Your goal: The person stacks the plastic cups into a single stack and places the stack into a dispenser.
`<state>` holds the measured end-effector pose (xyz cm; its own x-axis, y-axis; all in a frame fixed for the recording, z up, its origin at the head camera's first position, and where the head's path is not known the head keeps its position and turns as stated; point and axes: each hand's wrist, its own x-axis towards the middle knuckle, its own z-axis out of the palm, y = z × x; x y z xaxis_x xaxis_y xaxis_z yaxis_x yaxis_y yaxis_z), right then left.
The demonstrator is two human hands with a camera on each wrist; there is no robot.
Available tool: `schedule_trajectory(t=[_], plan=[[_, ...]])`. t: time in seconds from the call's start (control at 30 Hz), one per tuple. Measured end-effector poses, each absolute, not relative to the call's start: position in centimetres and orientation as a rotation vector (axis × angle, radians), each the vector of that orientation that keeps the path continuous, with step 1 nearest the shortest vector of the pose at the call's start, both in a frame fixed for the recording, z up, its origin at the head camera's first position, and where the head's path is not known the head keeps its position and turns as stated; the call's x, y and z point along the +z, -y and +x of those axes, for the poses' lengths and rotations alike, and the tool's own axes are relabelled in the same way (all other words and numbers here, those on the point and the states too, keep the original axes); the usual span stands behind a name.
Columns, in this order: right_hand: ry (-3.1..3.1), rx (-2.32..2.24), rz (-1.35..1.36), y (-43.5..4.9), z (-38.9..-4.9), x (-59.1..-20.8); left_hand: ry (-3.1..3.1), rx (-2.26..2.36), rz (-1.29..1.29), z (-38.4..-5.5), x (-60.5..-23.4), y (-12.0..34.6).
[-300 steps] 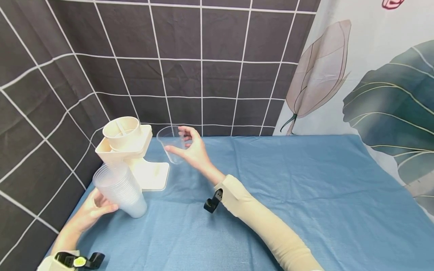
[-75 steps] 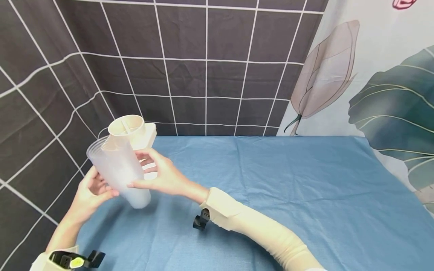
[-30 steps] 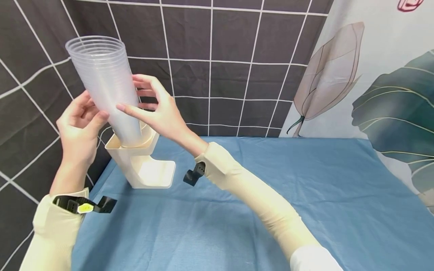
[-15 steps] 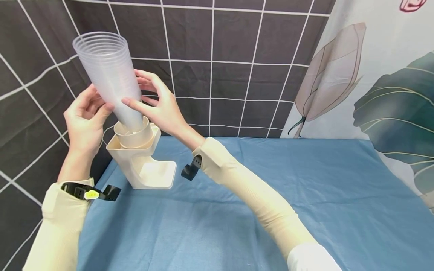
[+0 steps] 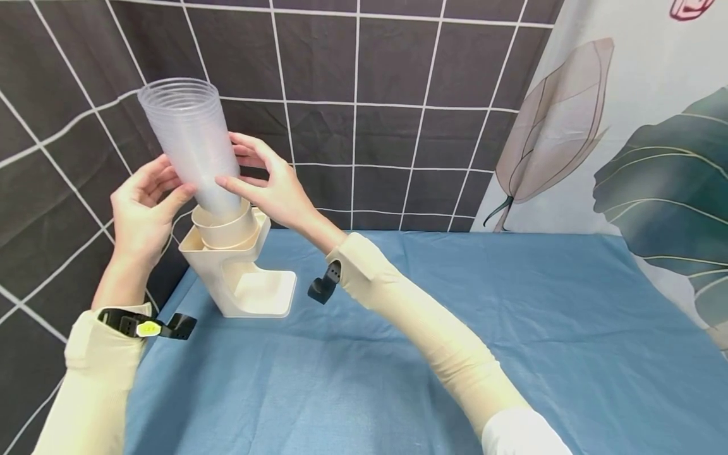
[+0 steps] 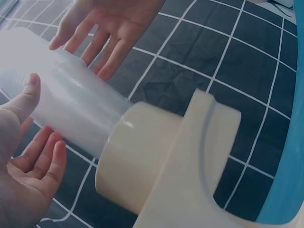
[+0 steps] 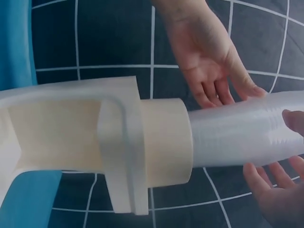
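A tall stack of clear plastic cups [image 5: 190,136] leans slightly left, rims upward, held between both hands. Its lower end sits inside the round collar [image 5: 224,229] of a cream cup dispenser [image 5: 213,265]; the very bottom is hidden by the collar wall. My left hand [image 5: 142,205] grips the stack's left side, thumb in front. On the right side, my right hand [image 5: 270,186] holds it with thumb and fingers. Both wrist views show the stack [image 6: 76,104] entering the collar [image 7: 168,142], with fingers of both hands around it.
The dispenser's flat base plate [image 5: 264,294] rests on a blue tablecloth [image 5: 426,328] near the left edge. Dark curtain [image 5: 318,126] with white grid lines stands close behind and left. A leaf-patterned white curtain [image 5: 569,158] hangs at the right.
Ten seconds ago my right hand held one cup apart from the stack. Since then both hands took the stack, raised it over the dispenser and, in the last half second, lowered it farther into the collar.
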<state>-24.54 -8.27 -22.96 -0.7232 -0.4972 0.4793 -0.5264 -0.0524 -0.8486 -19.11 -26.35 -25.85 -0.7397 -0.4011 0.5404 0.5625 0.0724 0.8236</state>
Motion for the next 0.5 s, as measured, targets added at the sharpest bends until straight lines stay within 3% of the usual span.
schedule_trajectory(t=[0.5], plan=[[2.299, 1.882, 1.225, 7.5, -25.2, -25.1, 2.012, -1.582, -0.185, -18.5, -28.1, 28.0]])
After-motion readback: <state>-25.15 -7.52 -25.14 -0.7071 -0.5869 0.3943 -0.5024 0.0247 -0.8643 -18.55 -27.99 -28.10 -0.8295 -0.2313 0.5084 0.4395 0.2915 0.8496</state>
